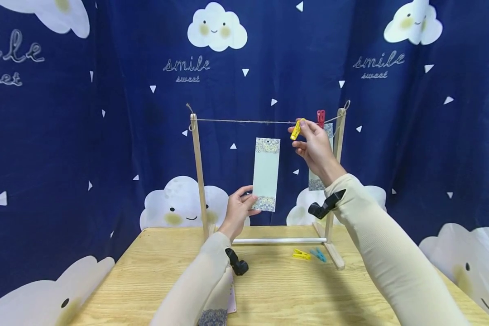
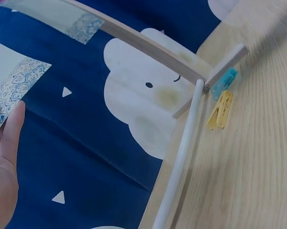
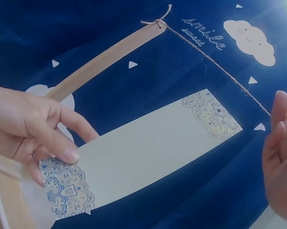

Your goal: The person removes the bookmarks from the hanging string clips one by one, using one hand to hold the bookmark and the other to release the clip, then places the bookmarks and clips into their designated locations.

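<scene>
Head, hands (image 1: 238, 210) (image 1: 318, 147) holding card (image 1: 266, 174) left, peg (image 1: 295, 130) right

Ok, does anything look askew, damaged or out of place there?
Nothing stands out. The held card shows no tear, the string runs between both posts, and the loose yellow peg and blue peg lie on the table.

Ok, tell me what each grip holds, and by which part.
In the head view, the left grip pinches the pale card by its lower left corner, thumb in front. The right grip holds a yellow clothespin near its upper end.
</scene>
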{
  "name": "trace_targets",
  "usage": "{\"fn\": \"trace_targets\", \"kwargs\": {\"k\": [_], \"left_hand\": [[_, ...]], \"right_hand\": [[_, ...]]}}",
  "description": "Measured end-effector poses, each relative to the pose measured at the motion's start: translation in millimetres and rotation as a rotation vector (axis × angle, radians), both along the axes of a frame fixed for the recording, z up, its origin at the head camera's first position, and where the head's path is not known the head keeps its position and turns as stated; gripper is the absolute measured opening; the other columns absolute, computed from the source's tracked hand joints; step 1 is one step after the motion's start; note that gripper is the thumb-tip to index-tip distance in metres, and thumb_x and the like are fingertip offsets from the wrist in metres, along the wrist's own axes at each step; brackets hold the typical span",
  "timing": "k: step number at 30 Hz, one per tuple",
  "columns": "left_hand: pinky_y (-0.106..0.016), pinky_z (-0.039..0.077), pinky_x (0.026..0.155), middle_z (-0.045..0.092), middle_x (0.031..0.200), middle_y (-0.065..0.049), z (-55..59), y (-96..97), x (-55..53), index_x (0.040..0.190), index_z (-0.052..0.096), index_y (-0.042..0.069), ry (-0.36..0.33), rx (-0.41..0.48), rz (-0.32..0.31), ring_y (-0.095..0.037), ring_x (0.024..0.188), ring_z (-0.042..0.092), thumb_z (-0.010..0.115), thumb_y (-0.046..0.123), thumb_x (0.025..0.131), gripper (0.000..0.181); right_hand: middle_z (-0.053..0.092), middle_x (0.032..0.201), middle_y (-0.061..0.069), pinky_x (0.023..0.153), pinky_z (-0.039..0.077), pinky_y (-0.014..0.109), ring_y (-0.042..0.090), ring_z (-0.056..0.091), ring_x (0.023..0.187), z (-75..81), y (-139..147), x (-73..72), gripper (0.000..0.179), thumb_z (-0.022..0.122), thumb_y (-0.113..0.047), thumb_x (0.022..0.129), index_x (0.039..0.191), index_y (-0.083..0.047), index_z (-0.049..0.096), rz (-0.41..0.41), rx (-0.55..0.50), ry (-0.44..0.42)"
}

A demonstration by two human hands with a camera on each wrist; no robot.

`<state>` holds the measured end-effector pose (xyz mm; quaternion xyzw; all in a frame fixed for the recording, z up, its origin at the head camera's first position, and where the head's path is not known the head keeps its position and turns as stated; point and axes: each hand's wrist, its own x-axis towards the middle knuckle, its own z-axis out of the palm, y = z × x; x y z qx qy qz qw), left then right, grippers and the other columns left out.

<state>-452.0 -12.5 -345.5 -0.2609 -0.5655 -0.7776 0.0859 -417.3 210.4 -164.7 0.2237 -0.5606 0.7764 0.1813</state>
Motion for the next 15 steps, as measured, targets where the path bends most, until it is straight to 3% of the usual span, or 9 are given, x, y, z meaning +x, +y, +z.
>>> {"fn": "trace_targets", "kwargs": {"k": [6, 15], "left_hand": [[-0.032, 0.062, 0.069, 0.071, 0.112, -0.021, -2.1, -6.7, 4.5, 0.137, 0.058, -0.005, 0.011, -0.028, 0.007, -0.017, 0.088, 0.07, 0.061, -0.005, 0.101, 0.036], [-0.036, 0.063, 0.071, 0.071, 0.109, -0.017, -10.4, -20.6, 19.5, 0.138, 0.056, -0.007, 0.031, -0.064, 0.015, -0.016, 0.093, 0.066, 0.061, -0.005, 0.101, 0.037]], "right_hand": [[0.063, 0.121, 0.01, 0.051, 0.047, 0.017, 0.009, 0.059, 0.059, -6.5, 5, 4.7, 0.042, 0.052, -0.035, 0.108, 0.142, -0.01, 0.052, -0.003, 0.027, 0.014], [0.065, 0.118, 0.009, 0.052, 0.048, 0.018, 0.01, 0.06, 0.06, -26.0, 12, 7.4, 0.042, 0.055, -0.035, 0.107, 0.141, -0.011, 0.052, 0.022, 0.049, -0.015]]}}
